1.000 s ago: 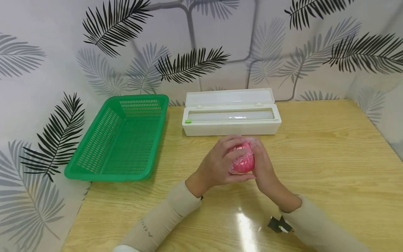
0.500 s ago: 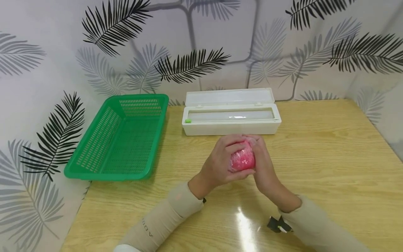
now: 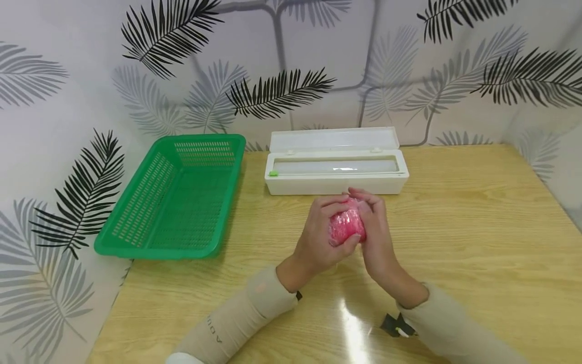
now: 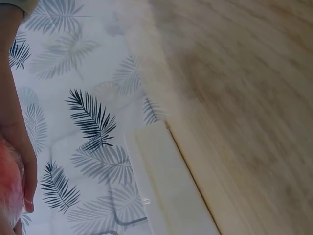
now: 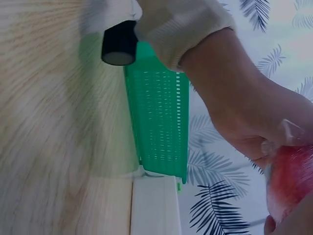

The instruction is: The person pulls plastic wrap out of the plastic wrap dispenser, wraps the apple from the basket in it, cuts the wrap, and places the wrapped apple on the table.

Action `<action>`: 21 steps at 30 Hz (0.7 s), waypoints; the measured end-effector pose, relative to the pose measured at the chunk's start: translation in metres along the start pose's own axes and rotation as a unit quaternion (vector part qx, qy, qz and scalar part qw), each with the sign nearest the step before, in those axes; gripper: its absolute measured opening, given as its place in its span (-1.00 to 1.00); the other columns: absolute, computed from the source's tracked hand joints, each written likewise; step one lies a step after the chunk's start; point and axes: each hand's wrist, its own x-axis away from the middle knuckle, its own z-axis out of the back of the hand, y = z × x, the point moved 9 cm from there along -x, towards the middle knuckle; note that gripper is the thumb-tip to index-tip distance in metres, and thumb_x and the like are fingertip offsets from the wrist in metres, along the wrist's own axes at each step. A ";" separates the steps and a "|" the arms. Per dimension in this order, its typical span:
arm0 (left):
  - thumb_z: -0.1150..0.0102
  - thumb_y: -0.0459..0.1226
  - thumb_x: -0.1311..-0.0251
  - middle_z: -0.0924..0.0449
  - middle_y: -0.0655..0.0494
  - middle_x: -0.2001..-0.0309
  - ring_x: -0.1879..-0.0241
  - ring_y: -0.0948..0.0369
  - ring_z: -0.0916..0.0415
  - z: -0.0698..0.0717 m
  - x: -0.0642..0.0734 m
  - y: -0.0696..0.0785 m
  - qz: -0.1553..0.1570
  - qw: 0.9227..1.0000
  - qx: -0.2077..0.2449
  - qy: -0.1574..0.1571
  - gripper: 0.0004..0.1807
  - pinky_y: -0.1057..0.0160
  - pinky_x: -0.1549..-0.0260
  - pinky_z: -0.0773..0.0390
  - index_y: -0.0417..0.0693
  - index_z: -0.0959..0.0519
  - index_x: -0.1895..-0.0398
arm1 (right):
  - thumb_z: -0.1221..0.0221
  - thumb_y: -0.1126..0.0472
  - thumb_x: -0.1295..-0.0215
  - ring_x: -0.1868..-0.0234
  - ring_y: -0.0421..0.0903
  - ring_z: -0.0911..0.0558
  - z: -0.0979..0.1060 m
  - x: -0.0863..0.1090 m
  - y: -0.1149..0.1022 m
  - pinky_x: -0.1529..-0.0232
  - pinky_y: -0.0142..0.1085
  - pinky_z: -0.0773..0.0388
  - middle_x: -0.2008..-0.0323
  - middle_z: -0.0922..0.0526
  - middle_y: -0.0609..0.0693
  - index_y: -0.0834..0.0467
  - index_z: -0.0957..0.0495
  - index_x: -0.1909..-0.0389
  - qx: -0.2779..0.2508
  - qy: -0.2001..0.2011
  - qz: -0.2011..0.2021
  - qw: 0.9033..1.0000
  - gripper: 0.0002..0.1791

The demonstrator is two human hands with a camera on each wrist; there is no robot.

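Note:
Above the table, a round pink-red thing wrapped in clear film [image 3: 344,226] sits between both hands. My left hand [image 3: 314,242] grips it from the left, fingers curled over the top and thumb along the lower front. From the other side my right hand [image 3: 378,242] holds it, its thumb against the wrapped surface and its fingers over the far side. A red wrapped part [image 5: 291,181] shows in the right wrist view, with a loose bit of film standing up near the left hand. The thing's exact kind is unclear under the film.
Behind the hands stands a white cling film dispenser [image 3: 336,184], lid raised, with a film roll inside and a green slider [image 3: 273,173]. A green plastic basket [image 3: 170,253] is at the left. Both rest on a wooden table [image 3: 477,242] against a leaf-patterned wall covering [image 3: 318,45].
The hands and wrapped thing have shifted slightly left and up. The left thumb has bent inward across the front, and the right fingers have lifted a little at the top.

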 end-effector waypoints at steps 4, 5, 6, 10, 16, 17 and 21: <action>0.09 -0.01 -0.21 -0.39 -0.15 0.04 0.05 0.03 -0.40 0.006 -0.002 -0.001 0.023 0.999 0.015 0.038 -0.49 0.35 0.13 -0.52 -0.30 -0.32 0.05 | 0.23 0.26 -0.43 -0.19 0.02 -0.32 -0.004 0.002 -0.007 -0.03 -0.35 -0.48 -0.19 -0.25 0.12 0.31 -0.18 0.04 0.003 -0.001 0.043 0.999 -0.79; 0.09 -0.02 -0.22 -0.39 -0.16 0.06 0.07 0.03 -0.42 0.007 -0.003 -0.001 0.030 0.998 0.027 0.045 -0.50 0.35 0.14 -0.52 -0.31 -0.33 0.06 | 0.22 0.28 -0.42 -0.17 0.03 -0.32 -0.004 0.002 -0.010 -0.01 -0.36 -0.48 -0.15 -0.27 0.13 0.34 -0.19 0.07 0.008 0.002 0.061 0.998 -0.79; 0.10 -0.03 -0.22 -0.39 -0.17 0.06 0.08 0.03 -0.42 0.008 -0.004 -0.001 0.043 0.997 0.041 0.050 -0.51 0.35 0.15 -0.53 -0.33 -0.32 0.07 | 0.21 0.29 -0.40 -0.14 0.04 -0.32 -0.005 0.003 -0.013 -0.01 -0.37 -0.48 -0.12 -0.28 0.13 0.38 -0.20 0.09 0.016 0.006 0.082 0.996 -0.78; 0.12 -0.09 -0.26 -0.37 -0.22 0.11 0.16 0.01 -0.45 0.011 -0.011 0.000 0.113 0.984 0.122 0.064 -0.53 0.35 0.26 -0.58 -0.40 -0.29 0.08 | 0.20 0.36 -0.27 -0.10 0.07 -0.29 -0.007 0.007 -0.026 0.00 -0.34 -0.42 -0.03 -0.31 0.13 0.48 -0.22 0.18 0.048 0.011 0.179 0.983 -0.77; 0.13 -0.14 -0.29 -0.38 -0.29 0.19 0.27 0.01 -0.47 0.020 -0.019 0.008 0.167 0.960 0.211 0.074 -0.53 0.27 0.39 -0.63 -0.49 -0.26 0.10 | 0.20 0.44 -0.19 -0.12 0.18 -0.38 -0.018 0.013 -0.046 -0.16 -0.13 -0.34 0.07 -0.43 0.38 0.57 -0.33 0.23 0.082 -0.022 0.324 0.942 -0.74; 0.13 -0.14 -0.30 -0.38 -0.30 0.19 0.27 0.01 -0.47 0.020 -0.019 0.009 0.169 0.957 0.224 0.076 -0.54 0.25 0.39 -0.63 -0.49 -0.26 0.10 | 0.20 0.43 -0.20 -0.10 0.19 -0.41 -0.019 0.014 -0.050 -0.17 -0.11 -0.34 0.11 -0.46 0.40 0.58 -0.36 0.26 0.085 -0.021 0.349 0.933 -0.73; 0.12 -0.18 -0.30 -0.41 -0.31 0.24 0.30 -0.01 -0.51 0.023 -0.019 0.012 0.158 0.950 0.253 0.097 -0.56 0.18 0.42 -0.64 -0.51 -0.26 0.15 | 0.16 0.34 -0.28 0.05 0.19 -0.54 -0.025 0.023 -0.066 -0.08 -0.08 -0.44 0.31 -0.56 0.37 0.58 -0.44 0.42 0.091 0.016 0.433 0.897 -0.66</action>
